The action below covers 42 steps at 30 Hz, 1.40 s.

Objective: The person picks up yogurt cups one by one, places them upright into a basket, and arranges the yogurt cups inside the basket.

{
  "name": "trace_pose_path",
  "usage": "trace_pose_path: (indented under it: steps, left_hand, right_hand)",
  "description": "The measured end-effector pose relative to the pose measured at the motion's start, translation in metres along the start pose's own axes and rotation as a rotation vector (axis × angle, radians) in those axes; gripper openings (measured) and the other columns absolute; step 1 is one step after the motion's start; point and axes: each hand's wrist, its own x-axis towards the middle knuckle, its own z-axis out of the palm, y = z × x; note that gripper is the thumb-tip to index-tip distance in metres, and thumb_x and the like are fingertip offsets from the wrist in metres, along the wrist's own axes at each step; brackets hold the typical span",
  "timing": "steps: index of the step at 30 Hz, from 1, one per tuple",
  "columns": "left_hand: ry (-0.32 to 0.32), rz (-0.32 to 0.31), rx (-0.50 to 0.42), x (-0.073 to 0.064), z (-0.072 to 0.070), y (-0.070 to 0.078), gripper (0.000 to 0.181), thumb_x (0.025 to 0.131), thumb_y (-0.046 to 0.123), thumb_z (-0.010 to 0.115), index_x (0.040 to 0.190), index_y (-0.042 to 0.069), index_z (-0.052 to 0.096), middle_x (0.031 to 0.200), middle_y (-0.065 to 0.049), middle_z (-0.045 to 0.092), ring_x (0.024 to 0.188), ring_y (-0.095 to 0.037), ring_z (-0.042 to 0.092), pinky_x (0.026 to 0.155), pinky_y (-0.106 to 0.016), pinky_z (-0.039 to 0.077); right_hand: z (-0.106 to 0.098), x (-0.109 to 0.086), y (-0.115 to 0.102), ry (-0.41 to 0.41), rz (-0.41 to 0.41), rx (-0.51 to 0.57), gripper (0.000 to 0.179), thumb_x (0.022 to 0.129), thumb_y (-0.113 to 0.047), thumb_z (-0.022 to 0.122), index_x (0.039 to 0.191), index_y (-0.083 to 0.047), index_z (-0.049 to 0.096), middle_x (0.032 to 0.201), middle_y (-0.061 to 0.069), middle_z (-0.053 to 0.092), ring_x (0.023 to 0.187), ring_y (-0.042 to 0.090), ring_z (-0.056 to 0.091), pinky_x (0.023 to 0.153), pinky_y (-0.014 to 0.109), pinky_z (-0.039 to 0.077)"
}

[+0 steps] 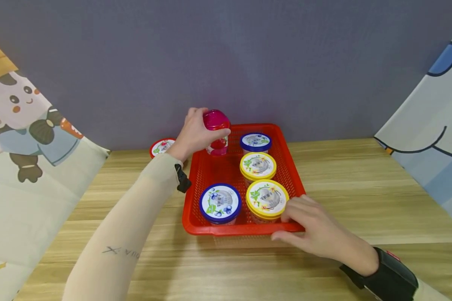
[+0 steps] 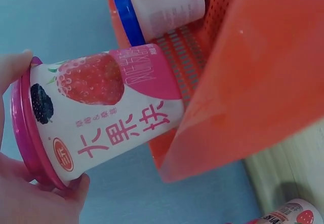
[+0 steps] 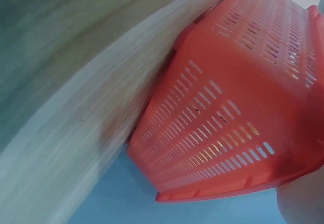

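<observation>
My left hand [image 1: 196, 131] grips a yogurt cup [image 2: 106, 112] by its pink lid, with thumb and fingers on either side. Strawberry and blackberry pictures cover the cup's side. Its lower end is inside the far left part of a red plastic basket [image 1: 188, 209]. At the near right corner, my right hand [image 1: 316, 228] holds the basket's rim, fingers over it and thumb below. Inside the basket stand a near blue-lidded cup [image 1: 220, 203], a far blue-lidded cup [image 1: 255, 142], a near yellow-lidded cup [image 1: 267, 198] and another yellow-lidded cup [image 1: 258, 165].
A red-lidded cup [image 1: 161, 146] stands on the wooden table [image 1: 342, 179], left of the basket and partly behind my left wrist. A grey wall panel [image 1: 305, 62] rises close behind the basket. Printed cloths hang at both sides.
</observation>
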Motion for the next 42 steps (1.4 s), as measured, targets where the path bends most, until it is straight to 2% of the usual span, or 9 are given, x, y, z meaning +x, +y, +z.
trace_pose_path:
  steps: [5, 10, 15, 22, 30, 38, 42]
  left_hand:
    - [-0.022, -0.007, 0.012, 0.005, 0.001, -0.001, 0.091, 0.084, 0.048, 0.078, 0.151, 0.006, 0.035, 0.141, -0.012, 0.04, 0.127, -0.026, 0.046, 0.094, -0.044, 0.054]
    - [-0.051, -0.018, 0.068, 0.01, 0.005, -0.001, 0.09, 0.083, 0.047, 0.079, 0.15, 0.006, 0.035, 0.14, -0.011, 0.041, 0.127, -0.026, 0.046, 0.093, -0.043, 0.055]
    - [-0.108, -0.04, 0.131, 0.014, 0.01, 0.001, 0.092, 0.083, 0.044, 0.081, 0.151, 0.007, 0.032, 0.142, -0.012, 0.039, 0.129, -0.027, 0.045, 0.092, -0.044, 0.055]
    - [-0.139, -0.054, 0.166, 0.017, 0.01, 0.0, 0.093, 0.083, 0.044, 0.082, 0.152, 0.007, 0.032, 0.142, -0.013, 0.04, 0.129, -0.027, 0.045, 0.092, -0.044, 0.055]
    - [-0.162, -0.023, 0.192, 0.021, 0.01, -0.004, 0.09, 0.08, 0.044, 0.084, 0.146, 0.004, 0.038, 0.135, -0.012, 0.043, 0.123, -0.026, 0.047, 0.089, -0.042, 0.057]
    - [-0.198, -0.026, 0.25, 0.025, 0.011, -0.011, 0.088, 0.081, 0.049, 0.082, 0.143, 0.002, 0.041, 0.132, -0.013, 0.044, 0.117, -0.026, 0.048, 0.094, -0.041, 0.053]
    - [-0.213, -0.015, 0.237, 0.027, 0.013, -0.015, 0.088, 0.081, 0.05, 0.081, 0.143, 0.002, 0.041, 0.131, -0.013, 0.043, 0.115, -0.026, 0.049, 0.094, -0.041, 0.054]
  right_hand:
    - [0.002, 0.0, 0.001, 0.02, -0.024, -0.001, 0.038, 0.087, -0.058, 0.073, 0.085, -0.022, 0.059, 0.08, -0.018, 0.049, 0.078, 0.003, 0.045, 0.074, 0.02, 0.032]
    - [0.002, -0.001, 0.001, 0.022, -0.028, -0.001, 0.038, 0.087, -0.058, 0.072, 0.085, -0.022, 0.059, 0.08, -0.019, 0.049, 0.078, 0.003, 0.045, 0.074, 0.02, 0.032]
    - [0.002, 0.0, 0.001, 0.024, -0.03, 0.002, 0.038, 0.087, -0.058, 0.072, 0.086, -0.022, 0.059, 0.08, -0.019, 0.05, 0.078, 0.003, 0.046, 0.074, 0.02, 0.032]
    - [0.001, 0.0, 0.001, 0.014, -0.022, 0.006, 0.037, 0.085, -0.056, 0.075, 0.086, -0.022, 0.059, 0.08, -0.018, 0.05, 0.078, 0.002, 0.045, 0.075, 0.021, 0.031]
    - [0.001, 0.0, 0.001, 0.01, -0.018, 0.012, 0.038, 0.085, -0.055, 0.077, 0.085, -0.021, 0.059, 0.079, -0.017, 0.049, 0.077, 0.003, 0.045, 0.075, 0.021, 0.031]
    - [0.001, 0.0, 0.0, -0.008, -0.006, 0.021, 0.038, 0.082, -0.051, 0.081, 0.086, -0.021, 0.059, 0.079, -0.017, 0.05, 0.077, 0.003, 0.046, 0.075, 0.022, 0.031]
    - [0.0, 0.001, 0.0, -0.013, -0.001, 0.025, 0.038, 0.081, -0.049, 0.082, 0.086, -0.02, 0.059, 0.079, -0.016, 0.05, 0.077, 0.003, 0.046, 0.076, 0.022, 0.031]
